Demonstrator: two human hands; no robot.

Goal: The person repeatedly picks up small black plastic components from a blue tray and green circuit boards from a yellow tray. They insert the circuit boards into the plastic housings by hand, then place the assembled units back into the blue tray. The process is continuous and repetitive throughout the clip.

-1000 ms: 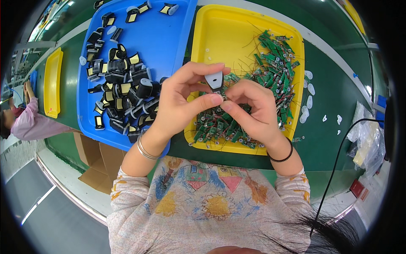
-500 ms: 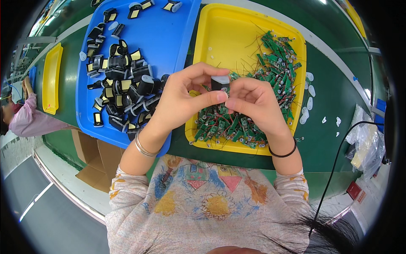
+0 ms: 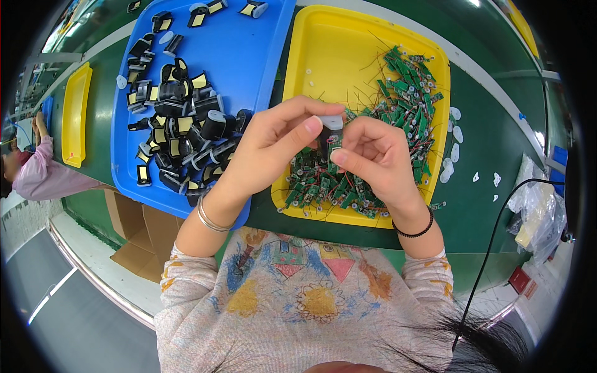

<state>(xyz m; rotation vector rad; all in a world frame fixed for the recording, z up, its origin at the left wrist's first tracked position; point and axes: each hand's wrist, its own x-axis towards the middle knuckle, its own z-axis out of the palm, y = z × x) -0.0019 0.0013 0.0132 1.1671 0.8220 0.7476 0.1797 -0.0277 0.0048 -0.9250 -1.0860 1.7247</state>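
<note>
Over the near part of a yellow tray (image 3: 336,50), my left hand (image 3: 264,149) grips a small black plastic housing with a grey end cap (image 3: 332,122), thumb against its side. My right hand (image 3: 380,158) pinches a small green circuit board (image 3: 334,140) between thumb and fingers at the housing's open side. How far the board sits inside cannot be made out. Many more circuit boards (image 3: 407,78) with thin red and black wires lie in the yellow tray. To the left, a blue tray (image 3: 239,46) holds a heap of black housings (image 3: 171,93), several showing pale yellow patches.
Flat grey-white pieces (image 3: 458,133) lie on the green table right of the yellow tray. Beyond them are a clear plastic bag (image 3: 538,214) and a black cable (image 3: 491,248). Another yellow tray (image 3: 76,118) and a person in pink (image 3: 46,171) are far left. A cardboard box (image 3: 140,239) stands below.
The housing has turned and shifted slightly right, showing the green board at its side. My left thumb has moved up onto the housing; my right thumb now presses at the board.
</note>
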